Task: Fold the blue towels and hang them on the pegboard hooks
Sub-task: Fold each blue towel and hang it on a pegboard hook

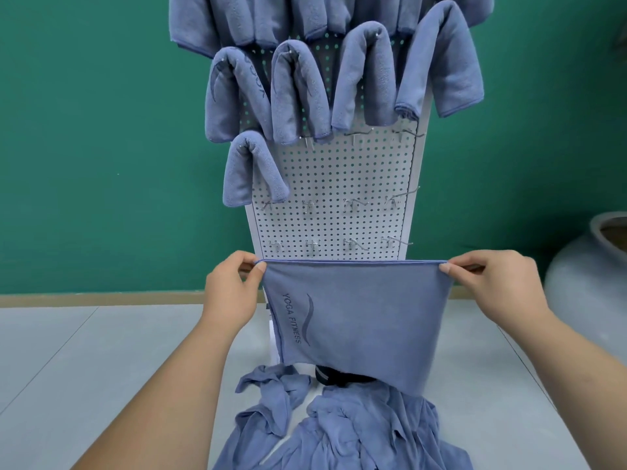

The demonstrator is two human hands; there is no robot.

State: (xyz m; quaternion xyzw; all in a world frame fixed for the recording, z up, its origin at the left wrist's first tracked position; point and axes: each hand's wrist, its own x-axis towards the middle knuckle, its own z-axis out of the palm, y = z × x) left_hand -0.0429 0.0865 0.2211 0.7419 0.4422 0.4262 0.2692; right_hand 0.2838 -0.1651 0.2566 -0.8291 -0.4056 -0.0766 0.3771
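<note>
Left hand: your left hand point(230, 286) pinches the flat blue microfibre towel point(356, 320) by its upper corner.
Right hand: your right hand point(498, 283) pinches the opposite corner.
Towel: below the white perforated pegboard point(336, 184).

A blue towel point(356, 317) marked YOGA FITNESS hung flat, pinched at its top corners by the left hand point(230, 290) and right hand point(498, 286), with crumpled towels point(356, 425) heaped below them and folded towels point(298, 96) draped on the pegboard point(339, 178) above.

A green wall point(84, 147) is seen behind, edged below by a tan skirting strip point(101, 299). The pale grey floor point(84, 351) is crossed by thin seams; a grey pot point(587, 283) is set at the right
</note>
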